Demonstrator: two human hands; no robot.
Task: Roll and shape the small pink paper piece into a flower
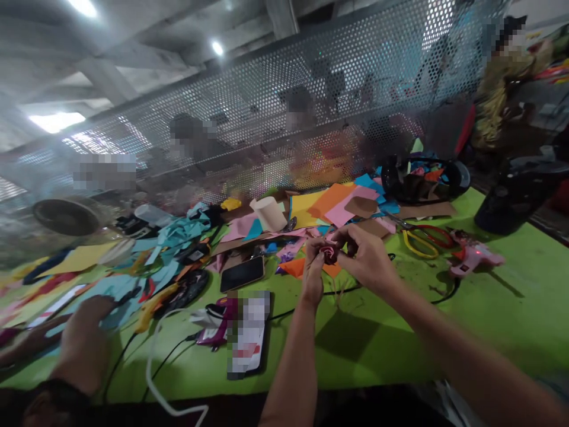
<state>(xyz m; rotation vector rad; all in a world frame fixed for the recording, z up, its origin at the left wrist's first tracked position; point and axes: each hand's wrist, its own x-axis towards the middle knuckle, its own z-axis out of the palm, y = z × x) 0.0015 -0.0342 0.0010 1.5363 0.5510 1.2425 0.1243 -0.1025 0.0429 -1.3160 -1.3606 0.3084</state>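
A small red paper flower is held above the green table, pinched by both sets of fingertips, with the left hand gripping from just below and the right hand from its right side.

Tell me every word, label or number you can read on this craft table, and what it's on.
No text here can be read.
Lit phone: screen blurred out, unreadable.
Dark phone: blank screen, no text.
Glue gun: any marking too small to tell.
Red paper roll, pinched between left hand and right hand: no writing.
Paper sheets: plain colours, no print.
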